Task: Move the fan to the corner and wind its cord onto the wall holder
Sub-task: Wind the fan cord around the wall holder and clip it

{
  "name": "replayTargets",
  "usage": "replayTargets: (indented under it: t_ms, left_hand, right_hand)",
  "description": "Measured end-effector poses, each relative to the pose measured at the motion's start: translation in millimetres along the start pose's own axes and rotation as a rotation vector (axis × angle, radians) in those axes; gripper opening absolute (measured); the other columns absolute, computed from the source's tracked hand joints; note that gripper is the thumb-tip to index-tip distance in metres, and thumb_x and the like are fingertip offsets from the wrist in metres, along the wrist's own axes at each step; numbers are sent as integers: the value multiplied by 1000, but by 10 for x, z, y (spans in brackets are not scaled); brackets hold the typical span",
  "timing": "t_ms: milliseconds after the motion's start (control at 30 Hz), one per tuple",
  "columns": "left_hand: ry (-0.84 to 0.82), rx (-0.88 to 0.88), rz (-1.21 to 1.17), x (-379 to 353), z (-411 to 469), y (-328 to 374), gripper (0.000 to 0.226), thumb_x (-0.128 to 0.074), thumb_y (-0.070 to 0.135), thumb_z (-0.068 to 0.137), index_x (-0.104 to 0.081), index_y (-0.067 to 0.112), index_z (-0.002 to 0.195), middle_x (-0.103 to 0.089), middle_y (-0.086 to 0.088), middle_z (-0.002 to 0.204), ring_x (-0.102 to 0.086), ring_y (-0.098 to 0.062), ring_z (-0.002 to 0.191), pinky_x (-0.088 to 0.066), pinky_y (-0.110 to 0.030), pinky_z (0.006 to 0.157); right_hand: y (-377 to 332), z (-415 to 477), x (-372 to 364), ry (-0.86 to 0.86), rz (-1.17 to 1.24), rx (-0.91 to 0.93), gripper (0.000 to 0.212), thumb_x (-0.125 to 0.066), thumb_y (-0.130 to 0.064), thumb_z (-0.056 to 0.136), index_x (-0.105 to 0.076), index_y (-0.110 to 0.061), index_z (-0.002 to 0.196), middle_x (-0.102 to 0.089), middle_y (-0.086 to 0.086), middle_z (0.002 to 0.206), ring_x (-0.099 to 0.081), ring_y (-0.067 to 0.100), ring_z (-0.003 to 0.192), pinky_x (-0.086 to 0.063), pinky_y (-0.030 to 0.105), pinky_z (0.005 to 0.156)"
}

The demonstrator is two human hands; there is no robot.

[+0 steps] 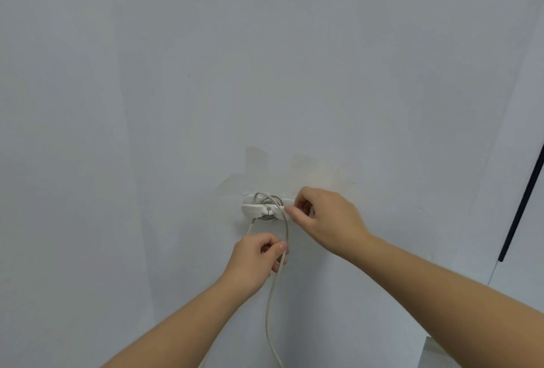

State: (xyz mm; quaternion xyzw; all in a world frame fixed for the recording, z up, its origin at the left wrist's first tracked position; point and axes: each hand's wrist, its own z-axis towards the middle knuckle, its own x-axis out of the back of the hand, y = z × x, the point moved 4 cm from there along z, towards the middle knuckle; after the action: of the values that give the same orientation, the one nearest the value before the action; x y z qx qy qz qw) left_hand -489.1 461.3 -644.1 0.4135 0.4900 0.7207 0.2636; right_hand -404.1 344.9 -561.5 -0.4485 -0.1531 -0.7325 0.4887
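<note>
A white wall holder [259, 210] is stuck to the pale wall at lower centre, with loops of the grey-white cord [272, 294] wound around its hub. My right hand [326, 220] pinches the holder's right end with thumb and fingers. Just below the holder, my left hand [254, 259] is closed on the cord. From that hand the cord hangs down and leaves the frame at the bottom. The fan is out of view.
Patches of peeled paint [294, 167] mark the wall above the holder. A dark thin vertical bar [521, 206] runs along the right edge. A wall corner line shows at lower right.
</note>
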Motion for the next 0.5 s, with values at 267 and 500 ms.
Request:
replayTargets:
  t_ms: [267, 500]
  left_hand:
    - [-4, 20, -37, -33, 29, 36, 27, -56, 15, 93, -67, 16, 69, -66, 8, 55, -57, -7, 51, -44, -24, 52]
    - [2, 20, -36, -28, 42, 26, 27, -56, 14, 93, -69, 15, 70, -66, 7, 56, -56, -6, 51, -44, -24, 53]
  right_hand:
    - [51, -34, -161, -61, 161, -183, 17, -59, -40, 84, -68, -28, 78, -70, -15, 72, -64, 3, 74, -54, 32, 71]
    - [63, -26, -206, -89, 237, -209, 18, -62, -41, 83, -72, -27, 75, -71, -15, 71, -66, 3, 75, -54, 33, 72]
